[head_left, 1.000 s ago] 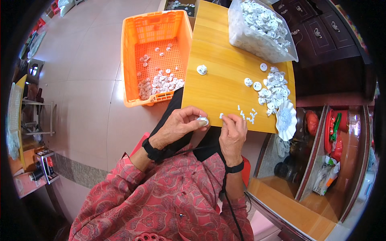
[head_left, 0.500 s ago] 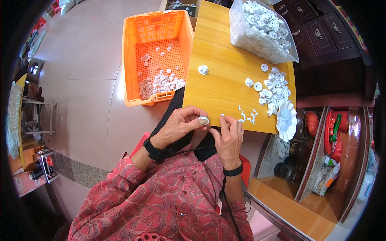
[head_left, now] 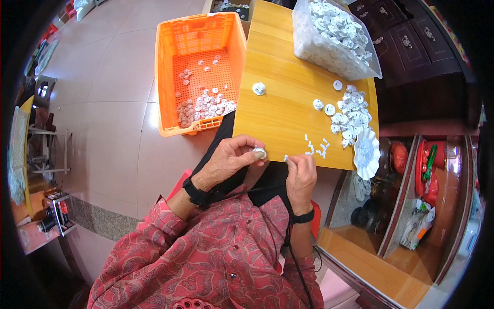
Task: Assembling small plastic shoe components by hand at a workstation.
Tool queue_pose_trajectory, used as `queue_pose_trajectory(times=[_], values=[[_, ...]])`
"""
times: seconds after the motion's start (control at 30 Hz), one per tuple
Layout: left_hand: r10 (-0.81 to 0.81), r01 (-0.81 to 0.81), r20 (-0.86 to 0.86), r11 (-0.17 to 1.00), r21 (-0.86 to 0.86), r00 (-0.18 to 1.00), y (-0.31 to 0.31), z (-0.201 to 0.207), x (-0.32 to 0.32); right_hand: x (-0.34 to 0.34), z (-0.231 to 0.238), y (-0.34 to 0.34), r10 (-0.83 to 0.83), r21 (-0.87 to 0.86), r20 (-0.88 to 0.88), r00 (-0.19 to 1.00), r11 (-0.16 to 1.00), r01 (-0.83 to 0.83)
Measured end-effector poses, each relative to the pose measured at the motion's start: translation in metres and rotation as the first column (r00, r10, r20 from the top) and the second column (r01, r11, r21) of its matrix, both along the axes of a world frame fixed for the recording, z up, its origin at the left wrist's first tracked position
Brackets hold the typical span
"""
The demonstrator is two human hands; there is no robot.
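My left hand (head_left: 229, 158) pinches a round white plastic part (head_left: 260, 153) at the near edge of the wooden table (head_left: 272, 121). To its right, my right hand (head_left: 301, 177) is closed, with a small white peg (head_left: 286, 157) between thumb and fingertips. The hands are apart. Several loose white pegs (head_left: 322, 150) lie on the table just beyond my right hand. A heap of round white plastic parts (head_left: 355, 116) sits on the right side of the table, beside a fluted white dish (head_left: 366, 171) with tiny pale pieces in it.
An orange crate (head_left: 163, 77) with scattered white parts stands left of the table. At the far right of the tabletop, a translucent tub (head_left: 324, 57) is piled with white parts. One white part (head_left: 259, 88) stands alone near the table's left edge. Open shelves (head_left: 393, 239) are at the right.
My right hand has shifted slightly right and toward me, and its fingers have curled more around the small peg. My left hand stays in place with the round part.
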State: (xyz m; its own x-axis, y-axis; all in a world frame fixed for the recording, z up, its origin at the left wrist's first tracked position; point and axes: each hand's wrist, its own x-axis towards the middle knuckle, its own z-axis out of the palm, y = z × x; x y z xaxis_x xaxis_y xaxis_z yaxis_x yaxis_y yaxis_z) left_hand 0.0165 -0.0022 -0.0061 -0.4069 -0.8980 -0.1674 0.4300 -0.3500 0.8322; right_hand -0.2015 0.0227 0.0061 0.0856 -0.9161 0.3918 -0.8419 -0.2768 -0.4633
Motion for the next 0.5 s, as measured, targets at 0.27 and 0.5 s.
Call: queue_pose_trajectory(times=[0.27,0.5], values=[[0.001,-0.001,0.004,1.000,0.011,1.000,0.000,-0.001,0.000,-0.008,-0.005,-0.010,-0.192,0.141,0.279,0.941,0.977,0.158],[0.006,-0.006,0.005,1.000,0.024,1.000,0.000,0.002,0.000,-0.006,-0.009,-0.013,-0.310,0.191,0.430,0.848,0.949,0.251]])
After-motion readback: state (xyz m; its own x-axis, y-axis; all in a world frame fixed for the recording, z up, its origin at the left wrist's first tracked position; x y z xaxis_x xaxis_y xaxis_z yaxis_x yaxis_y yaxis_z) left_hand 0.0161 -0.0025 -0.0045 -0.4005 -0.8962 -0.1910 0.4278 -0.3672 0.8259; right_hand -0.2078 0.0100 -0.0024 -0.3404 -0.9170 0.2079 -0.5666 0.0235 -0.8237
